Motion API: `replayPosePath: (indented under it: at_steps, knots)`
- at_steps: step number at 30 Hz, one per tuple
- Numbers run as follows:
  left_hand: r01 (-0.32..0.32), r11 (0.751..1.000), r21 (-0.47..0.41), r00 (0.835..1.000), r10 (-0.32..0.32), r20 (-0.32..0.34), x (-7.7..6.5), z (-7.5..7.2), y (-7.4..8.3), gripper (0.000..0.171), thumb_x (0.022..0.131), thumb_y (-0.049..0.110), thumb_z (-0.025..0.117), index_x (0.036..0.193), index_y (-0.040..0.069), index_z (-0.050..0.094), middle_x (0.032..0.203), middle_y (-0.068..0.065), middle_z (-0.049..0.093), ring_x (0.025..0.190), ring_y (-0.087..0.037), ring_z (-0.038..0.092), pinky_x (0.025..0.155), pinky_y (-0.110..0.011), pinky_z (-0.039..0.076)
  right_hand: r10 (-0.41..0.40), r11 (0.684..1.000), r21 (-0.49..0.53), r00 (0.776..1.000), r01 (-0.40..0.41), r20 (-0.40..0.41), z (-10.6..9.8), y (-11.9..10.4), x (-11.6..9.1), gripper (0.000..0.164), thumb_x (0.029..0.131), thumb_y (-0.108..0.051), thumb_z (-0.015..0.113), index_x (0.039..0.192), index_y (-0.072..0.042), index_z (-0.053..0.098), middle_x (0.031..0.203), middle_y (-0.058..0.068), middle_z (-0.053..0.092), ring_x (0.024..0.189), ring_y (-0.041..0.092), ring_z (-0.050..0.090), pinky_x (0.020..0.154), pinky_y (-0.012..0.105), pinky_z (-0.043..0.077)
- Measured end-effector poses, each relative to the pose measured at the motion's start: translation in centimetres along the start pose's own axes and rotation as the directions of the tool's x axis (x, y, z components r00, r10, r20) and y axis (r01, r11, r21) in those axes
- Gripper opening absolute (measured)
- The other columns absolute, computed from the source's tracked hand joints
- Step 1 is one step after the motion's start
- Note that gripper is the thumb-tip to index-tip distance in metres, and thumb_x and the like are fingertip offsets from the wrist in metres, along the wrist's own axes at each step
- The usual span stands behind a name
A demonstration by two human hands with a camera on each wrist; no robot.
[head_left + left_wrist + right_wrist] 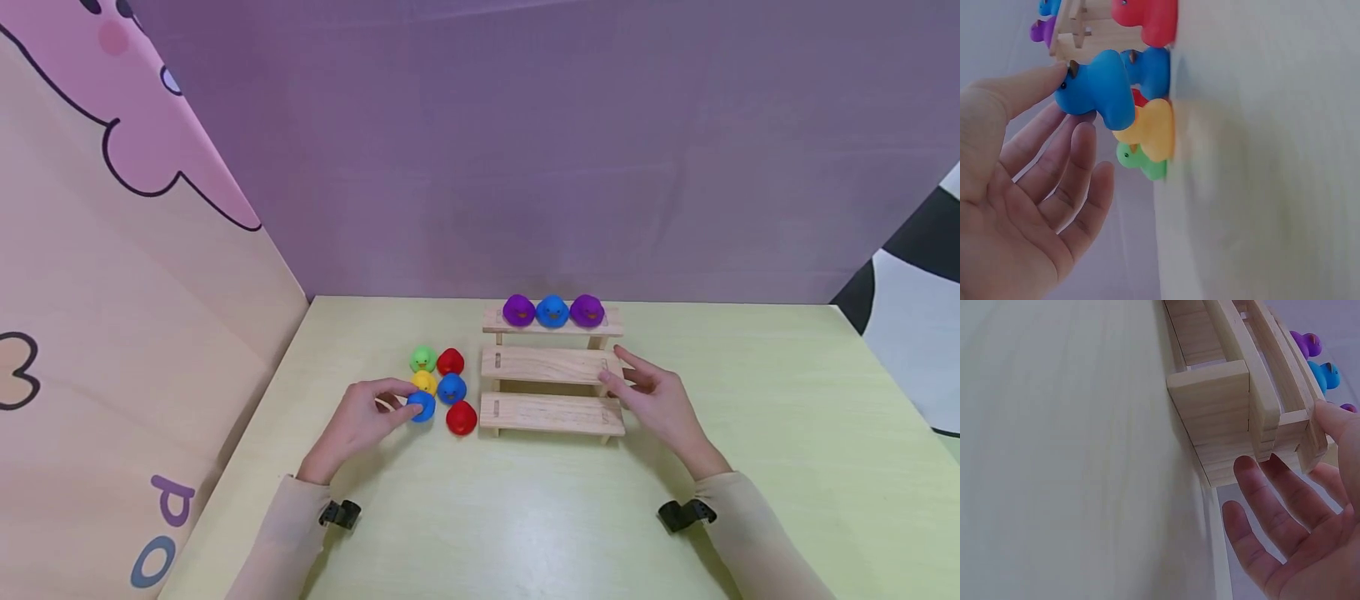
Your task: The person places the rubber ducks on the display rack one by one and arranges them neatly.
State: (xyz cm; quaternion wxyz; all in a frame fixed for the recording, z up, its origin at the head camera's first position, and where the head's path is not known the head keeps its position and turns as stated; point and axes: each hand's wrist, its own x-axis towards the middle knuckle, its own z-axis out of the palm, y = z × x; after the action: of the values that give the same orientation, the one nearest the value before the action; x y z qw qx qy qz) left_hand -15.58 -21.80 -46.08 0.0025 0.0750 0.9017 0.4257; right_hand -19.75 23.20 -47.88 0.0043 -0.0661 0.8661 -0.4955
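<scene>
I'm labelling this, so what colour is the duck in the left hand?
Blue; the held duck shows best in the left wrist view.

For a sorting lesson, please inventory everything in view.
Table: one, pale yellow, foreground
Three-step wooden stand: one, pale brown, on table
Purple toy ducks: two, purple, stand's top step
Red toy ducks: two, red, left of stand
Green toy duck: one, green, left of rear red
Yellow toy duck: one, yellow, in front of green
Blue toy ducks: three, blue, between the purples, between the reds, in front of yellow
Backdrop: one, purple, behind table
Cartoon-print panel: one, pink and cream, left
Patterned panel: one, black and white, right
Wrist cameras: two, black, worn left and right
Sleeves: two, beige, lower edge
Left grip: one, bare, pinching the front blue duck
Right grip: one, bare, holding the stand's right end
</scene>
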Motion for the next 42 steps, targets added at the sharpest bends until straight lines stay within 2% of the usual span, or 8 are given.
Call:
replayPosePath:
  at_steps: [10, 15, 23, 33, 42]
  knots:
    - [-0.046, 0.999, -0.029, 0.999, 0.045, -0.014, 0.5, 0.2, 1.7, 0.025, 0.092, 0.027, 0.086, 0.116, 0.020, 0.082, 0.103, 0.006, 0.078, 0.090, -0.016, 0.069, 0.083, -0.033, 0.060, 0.000, 1.000, 0.007, 1.000, 0.000, 0.000, -0.1, 0.1, 0.1, 0.069, 0.104, -0.047, 0.067, 0.163, -0.017, 0.045, 0.139, 0.025, 0.069, 0.121, 0.040, 0.073, 0.084, 0.010, 0.052]
    - [-0.051, 0.998, -0.036, 0.999, 0.051, -0.020, 0.7, 0.4, 2.5, 0.026, 0.092, 0.028, 0.086, 0.117, 0.022, 0.081, 0.102, 0.005, 0.077, 0.090, -0.017, 0.069, 0.081, -0.035, 0.061, -0.008, 1.000, 0.014, 1.000, 0.008, -0.003, -0.1, 0.2, 0.0, 0.069, 0.104, -0.045, 0.068, 0.162, -0.015, 0.046, 0.136, 0.025, 0.071, 0.118, 0.038, 0.075, 0.083, 0.011, 0.054]
    - [-0.057, 0.997, -0.047, 0.998, 0.056, -0.029, 1.2, 0.8, 3.7, 0.030, 0.092, 0.029, 0.086, 0.120, 0.019, 0.081, 0.101, 0.002, 0.075, 0.090, -0.019, 0.069, 0.079, -0.034, 0.060, -0.008, 1.000, 0.009, 1.000, 0.008, -0.005, -0.1, 0.2, -0.1, 0.069, 0.105, -0.045, 0.067, 0.162, -0.014, 0.046, 0.137, 0.026, 0.069, 0.121, 0.043, 0.072, 0.083, 0.010, 0.052]
    - [-0.094, 0.989, -0.112, 0.996, 0.093, -0.007, 2.1, 2.1, 4.9, 0.030, 0.092, 0.029, 0.086, 0.120, 0.018, 0.080, 0.102, -0.003, 0.076, 0.090, -0.019, 0.069, 0.077, -0.035, 0.060, -0.014, 1.000, 0.010, 1.000, 0.014, -0.007, 0.0, 0.2, -0.1, 0.068, 0.105, -0.044, 0.067, 0.162, -0.014, 0.046, 0.134, 0.026, 0.071, 0.120, 0.042, 0.073, 0.083, 0.010, 0.053]
    - [-0.143, 0.979, -0.144, 0.990, 0.142, -0.018, 2.7, 3.1, 6.4, 0.030, 0.093, 0.029, 0.085, 0.121, 0.021, 0.081, 0.102, 0.003, 0.076, 0.091, -0.018, 0.068, 0.082, -0.034, 0.060, -0.016, 1.000, -0.008, 1.000, 0.015, -0.010, 0.0, 0.2, 0.0, 0.068, 0.105, -0.045, 0.067, 0.162, -0.015, 0.046, 0.136, 0.027, 0.070, 0.120, 0.042, 0.073, 0.084, 0.009, 0.051]
